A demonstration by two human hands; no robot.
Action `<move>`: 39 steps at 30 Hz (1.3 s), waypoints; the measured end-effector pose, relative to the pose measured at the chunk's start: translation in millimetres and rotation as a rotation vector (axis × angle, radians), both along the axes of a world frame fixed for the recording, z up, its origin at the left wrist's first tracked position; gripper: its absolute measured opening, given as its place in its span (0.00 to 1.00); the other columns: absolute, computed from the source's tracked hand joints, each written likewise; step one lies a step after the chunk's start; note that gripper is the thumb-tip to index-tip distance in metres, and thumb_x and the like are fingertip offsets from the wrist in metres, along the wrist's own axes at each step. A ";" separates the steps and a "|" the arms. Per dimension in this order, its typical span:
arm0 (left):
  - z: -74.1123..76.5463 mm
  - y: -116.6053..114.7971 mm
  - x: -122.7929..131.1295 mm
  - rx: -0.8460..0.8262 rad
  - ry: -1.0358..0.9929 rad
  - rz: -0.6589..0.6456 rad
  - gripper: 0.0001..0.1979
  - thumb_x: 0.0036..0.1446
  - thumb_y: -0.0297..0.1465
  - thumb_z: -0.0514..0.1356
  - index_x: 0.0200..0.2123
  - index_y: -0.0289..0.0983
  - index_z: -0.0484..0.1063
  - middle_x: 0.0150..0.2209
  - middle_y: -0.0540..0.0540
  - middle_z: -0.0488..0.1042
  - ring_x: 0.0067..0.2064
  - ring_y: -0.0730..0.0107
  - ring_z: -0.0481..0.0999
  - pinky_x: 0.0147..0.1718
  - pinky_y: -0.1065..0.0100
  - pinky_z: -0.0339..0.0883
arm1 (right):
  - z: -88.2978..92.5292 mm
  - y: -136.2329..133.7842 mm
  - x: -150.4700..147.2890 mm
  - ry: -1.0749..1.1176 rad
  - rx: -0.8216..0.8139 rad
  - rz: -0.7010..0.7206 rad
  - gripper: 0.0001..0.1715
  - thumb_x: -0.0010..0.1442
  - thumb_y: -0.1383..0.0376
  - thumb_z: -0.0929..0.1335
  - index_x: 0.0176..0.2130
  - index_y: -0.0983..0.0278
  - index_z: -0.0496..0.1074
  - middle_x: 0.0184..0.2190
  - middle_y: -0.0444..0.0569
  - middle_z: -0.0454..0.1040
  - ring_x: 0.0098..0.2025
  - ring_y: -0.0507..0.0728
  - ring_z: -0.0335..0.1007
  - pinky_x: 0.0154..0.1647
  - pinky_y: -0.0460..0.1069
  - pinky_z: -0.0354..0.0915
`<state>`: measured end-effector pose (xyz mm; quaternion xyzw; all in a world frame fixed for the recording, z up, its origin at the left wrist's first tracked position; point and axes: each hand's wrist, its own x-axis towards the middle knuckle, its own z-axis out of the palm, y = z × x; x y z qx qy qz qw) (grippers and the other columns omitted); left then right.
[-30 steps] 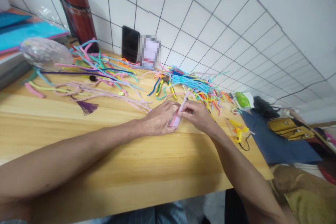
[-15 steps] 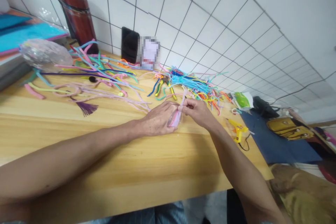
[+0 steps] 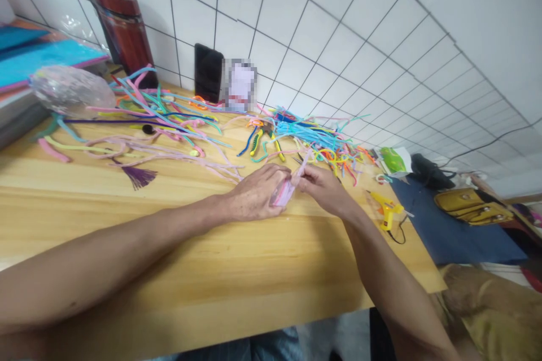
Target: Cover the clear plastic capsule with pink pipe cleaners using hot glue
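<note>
My left hand (image 3: 259, 192) is closed around a small pink-and-lilac bundle (image 3: 283, 194), which looks like pipe cleaners; its exact shape is blurred. From the bundle's upper right a pale lilac end sticks up, and the thumb and fingers of my right hand (image 3: 319, 185) pinch it. Both hands are close together over the wooden table (image 3: 237, 271). Beyond them lie pliers (image 3: 256, 141) with yellow-green handles and a heap of blue pipe cleaners (image 3: 300, 128). Left of my hands are loose lilac pipe cleaners (image 3: 186, 155) and a purple tassel (image 3: 139, 175).
A red thermos (image 3: 125, 28), a black phone (image 3: 209, 73) and a second, blurred-out upright item (image 3: 240, 84) stand by the tiled wall. A plastic bag (image 3: 71, 89) lies at left. To the right are a yellow glue gun (image 3: 387, 210) and a mustard bag (image 3: 472, 206).
My right hand has shifted slightly right and down, and the lilac end now leans further right. My left hand keeps its hold. The camera view has moved a little.
</note>
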<state>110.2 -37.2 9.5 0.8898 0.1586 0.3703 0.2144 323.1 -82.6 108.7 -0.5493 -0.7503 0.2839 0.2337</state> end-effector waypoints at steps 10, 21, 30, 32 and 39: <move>1.0 -1.1 -1.6 0.042 -0.020 -0.011 0.30 0.57 0.31 0.69 0.60 0.39 0.64 0.60 0.36 0.76 0.64 0.45 0.76 0.65 0.44 0.73 | -8.2 -6.3 6.9 -0.089 0.012 0.057 0.28 0.70 0.44 0.69 0.30 0.61 0.76 0.29 0.46 0.75 0.33 0.56 0.68 0.36 0.50 0.61; 1.1 -1.2 -1.5 0.003 -0.011 -0.019 0.32 0.57 0.33 0.69 0.62 0.41 0.63 0.62 0.36 0.75 0.66 0.44 0.75 0.67 0.41 0.71 | -8.1 -5.2 6.6 -0.032 -0.129 -0.003 0.33 0.65 0.38 0.69 0.24 0.60 0.68 0.23 0.41 0.62 0.28 0.53 0.57 0.29 0.49 0.54; 2.6 -0.8 -1.7 -0.061 -0.010 -0.011 0.30 0.57 0.34 0.69 0.61 0.41 0.65 0.61 0.36 0.75 0.66 0.43 0.75 0.67 0.39 0.71 | -5.1 0.9 -6.5 -0.135 0.006 0.058 0.24 0.69 0.51 0.68 0.26 0.61 0.71 0.25 0.43 0.67 0.30 0.54 0.62 0.35 0.50 0.56; 2.0 -0.3 -1.1 -0.061 -0.009 -0.012 0.29 0.58 0.33 0.68 0.60 0.41 0.65 0.61 0.36 0.75 0.65 0.44 0.75 0.68 0.39 0.70 | -3.9 0.7 -7.1 -0.147 0.004 0.053 0.23 0.69 0.52 0.68 0.27 0.61 0.71 0.25 0.43 0.68 0.30 0.54 0.62 0.35 0.50 0.56; -1.7 -0.7 1.2 0.031 -0.011 -0.002 0.34 0.55 0.34 0.72 0.62 0.40 0.63 0.62 0.35 0.74 0.65 0.43 0.75 0.67 0.41 0.72 | 4.3 4.4 -0.8 -0.027 0.047 -0.068 0.24 0.68 0.52 0.67 0.24 0.59 0.63 0.22 0.40 0.62 0.27 0.52 0.56 0.31 0.50 0.53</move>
